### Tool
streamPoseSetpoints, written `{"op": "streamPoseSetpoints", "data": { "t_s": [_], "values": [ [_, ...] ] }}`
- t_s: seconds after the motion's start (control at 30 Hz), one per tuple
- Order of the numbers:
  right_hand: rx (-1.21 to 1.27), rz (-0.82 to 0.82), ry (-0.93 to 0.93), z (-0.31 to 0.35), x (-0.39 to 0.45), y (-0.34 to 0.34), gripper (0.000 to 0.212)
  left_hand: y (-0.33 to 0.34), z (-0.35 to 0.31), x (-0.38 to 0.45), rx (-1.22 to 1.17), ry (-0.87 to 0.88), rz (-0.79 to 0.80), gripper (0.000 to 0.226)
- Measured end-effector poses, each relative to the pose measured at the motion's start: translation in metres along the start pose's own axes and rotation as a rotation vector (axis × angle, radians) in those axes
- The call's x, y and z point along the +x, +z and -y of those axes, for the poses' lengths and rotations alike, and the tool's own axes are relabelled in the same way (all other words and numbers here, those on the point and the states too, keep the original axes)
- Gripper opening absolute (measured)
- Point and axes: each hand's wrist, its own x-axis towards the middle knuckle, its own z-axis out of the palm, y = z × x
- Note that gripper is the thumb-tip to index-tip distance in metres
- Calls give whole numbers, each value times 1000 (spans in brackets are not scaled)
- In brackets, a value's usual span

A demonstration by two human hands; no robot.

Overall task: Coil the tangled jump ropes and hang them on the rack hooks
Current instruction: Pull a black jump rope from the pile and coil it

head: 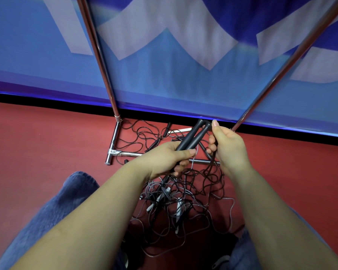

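Note:
My left hand (165, 154) grips two black jump rope handles (193, 136) held side by side, their tips pointing up and away from me. My right hand (227, 147) is just to their right, its fingers curled round a dark cord (210, 168) that runs down from the handles. Below both hands a tangle of thin dark and grey ropes (183, 201) lies on the red floor, with white handles (179, 208) mixed in. More rope (142, 137) and black handles lie behind the rack's base bar. No hooks are in view.
A chrome rack stands ahead: its left upright (98, 55), right upright (287, 61), a foot (112, 145) and a low cross bar (131, 153). A blue and white banner (174, 45) hangs behind it. My knees in blue jeans (57, 207) frame the pile.

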Motion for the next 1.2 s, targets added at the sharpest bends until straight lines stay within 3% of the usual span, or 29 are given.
{"op": "streamPoseSetpoints", "data": {
  "t_s": [0.1,0.23,0.4,0.5,0.6,0.87,0.93,1.0,1.07,1.1,1.2],
  "values": [
    [-71,14,-13,0,-5,9,40,7,-7,2,-64,84,-89,15],
    [-343,24,-44,-11,-23,19,44,20,-18,-2,-280,113,-291,20],
    [-372,160,8,-1,-64,14,31,47,-18,-28,-743,82,-193,24],
    [-477,293,-59,7,-92,2,37,56,-18,-53,-822,93,-149,24],
    [-775,391,-150,19,-124,-16,48,63,-16,-83,-721,114,-203,22],
    [-1222,498,-288,77,-201,-24,48,64,-43,-148,-276,130,-536,24],
    [-1369,496,-373,93,-220,-23,47,68,-47,-164,-56,105,-541,21],
    [-1459,471,-472,111,-237,-20,45,78,-49,-182,461,111,-578,15],
    [-1497,453,-562,127,-248,-18,39,89,-51,-200,994,88,-525,23],
    [-1502,457,-596,135,-253,-17,37,93,-53,-209,1116,47,-453,24],
    [-1335,538,-566,159,-265,-22,28,100,-60,-240,954,-105,-184,13]
  ]
}}
